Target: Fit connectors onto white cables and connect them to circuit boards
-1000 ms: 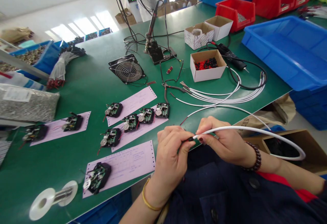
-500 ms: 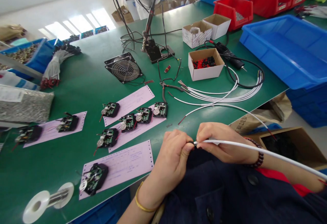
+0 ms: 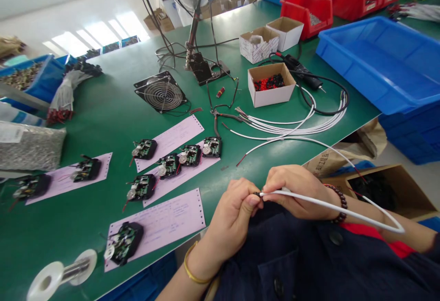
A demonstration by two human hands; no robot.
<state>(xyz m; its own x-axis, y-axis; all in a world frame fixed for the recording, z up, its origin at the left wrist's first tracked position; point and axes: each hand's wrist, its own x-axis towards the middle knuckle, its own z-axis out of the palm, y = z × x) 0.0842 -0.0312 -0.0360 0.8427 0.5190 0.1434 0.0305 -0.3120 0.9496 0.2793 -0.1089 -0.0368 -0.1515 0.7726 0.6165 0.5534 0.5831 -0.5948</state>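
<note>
One white cable [image 3: 330,205], pinched — left hand [image 3: 235,214] at black tip [image 3: 257,194], right hand [image 3: 297,179] beside.

At near edge of table [image 3: 106,127]: end piece [image 3: 256,194] in left hand [image 3: 232,216], cable [image 3: 309,197] in right hand [image 3: 290,191]
Spool [image 3: 72,271] near left; modules [image 3: 168,166] on paper slips [image 3: 182,211], left to middle
Bench fan [image 3: 163,95] behind slips; soldering stand [image 3: 197,68] farther, right of fan
Pliers [image 3: 216,127] left of loose cables [image 3: 305,132]; small parts [image 3: 270,82] in carton [image 3: 275,96] behind cables; tray [image 3: 376,81] far right, bins [image 3: 357,3] behind

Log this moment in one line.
Left grip: pinching black piece | right grip: pinching white cable | pliers: lying on green table
</note>
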